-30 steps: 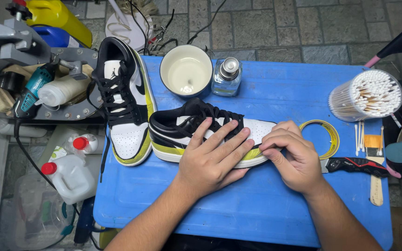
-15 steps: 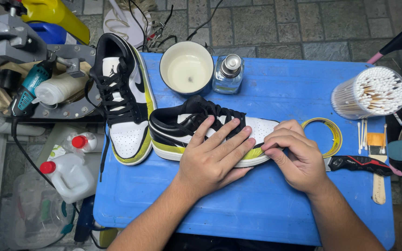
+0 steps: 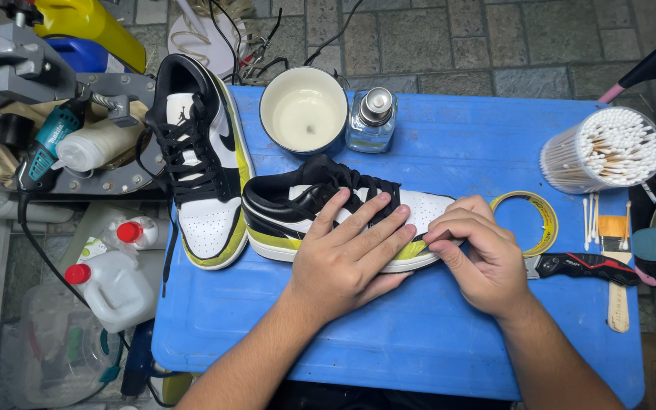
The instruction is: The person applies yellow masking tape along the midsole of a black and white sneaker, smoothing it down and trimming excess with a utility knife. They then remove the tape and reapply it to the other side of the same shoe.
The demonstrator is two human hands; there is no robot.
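Evidently work was under way: left hand [image 3: 347,254] lay spread, pressing the near sneaker [image 3: 328,212]; right hand [image 3: 480,254] pinched something small at its toe edge. Far-left sneaker [image 3: 203,163] lay untouched.

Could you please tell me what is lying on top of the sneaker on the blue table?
The left hand lies flat on the black, white and yellow sneaker; the right hand touches its toe, hiding the sole edge there.

Left hand [image 3: 347,258]: flat on sneaker [image 3: 298,212], fingers spread over its side.
Right hand [image 3: 484,254]: fingertips pinched at the sneaker's toe edge.
Surface [image 3: 434,152]: blue, carrying bowl [image 3: 303,114], tape roll [image 3: 529,220].
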